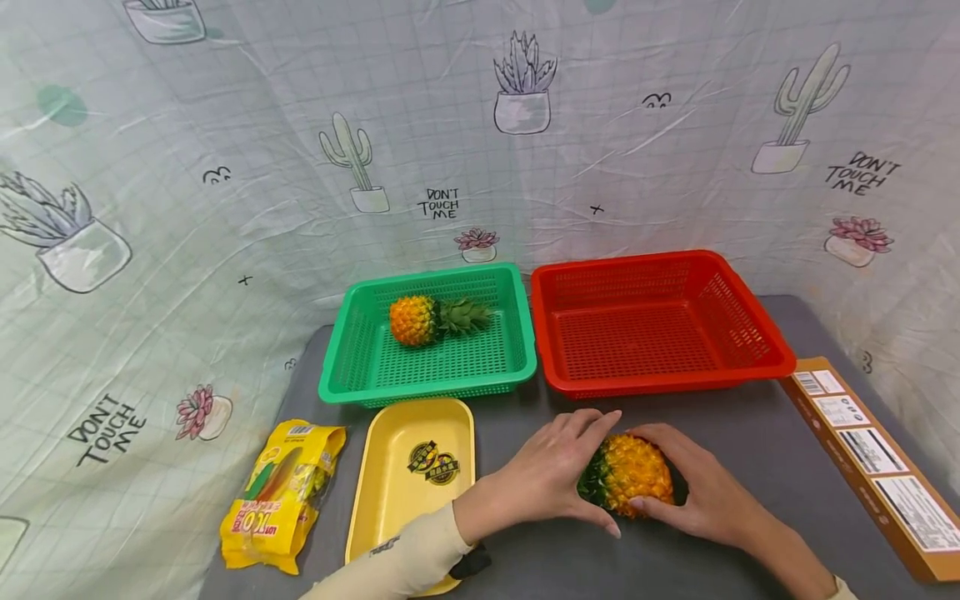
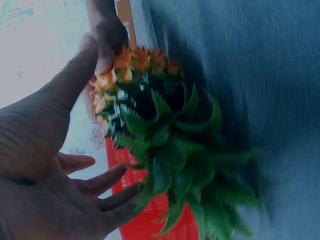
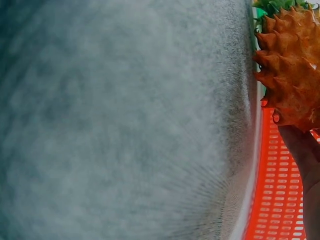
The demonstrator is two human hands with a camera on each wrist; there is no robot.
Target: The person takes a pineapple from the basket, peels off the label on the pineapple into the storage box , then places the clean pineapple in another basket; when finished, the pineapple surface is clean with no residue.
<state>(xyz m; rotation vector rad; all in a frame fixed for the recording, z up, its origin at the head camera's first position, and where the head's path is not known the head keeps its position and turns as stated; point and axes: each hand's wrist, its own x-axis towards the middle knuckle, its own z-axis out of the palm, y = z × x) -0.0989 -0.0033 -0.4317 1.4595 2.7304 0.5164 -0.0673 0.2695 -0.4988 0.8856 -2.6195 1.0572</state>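
Observation:
A small orange-yellow pineapple [image 1: 637, 475] lies near the front of the grey table, its green crown pointing left. My right hand [image 1: 708, 492] holds its right side, thumb at the front and fingers behind. On the crown side, my left hand [image 1: 543, 471] arches over the leaves, thumb and fingers spread wide apart. The left wrist view shows the leafy crown [image 2: 180, 165] beside the left palm, with the fingers loosely extended near it. In the right wrist view, a finger [image 3: 300, 150] touches the fruit's spiky skin; most of the right hand is out of frame.
Behind stand a green basket [image 1: 427, 389] with another pineapple [image 1: 412, 321] in it and a red basket [image 1: 667, 384]. At left are a yellow tray [image 1: 382, 500] with a dark sticker and a yellow snack bag [image 1: 277, 496]. A flat cardboard box [image 1: 870, 458] lies at right.

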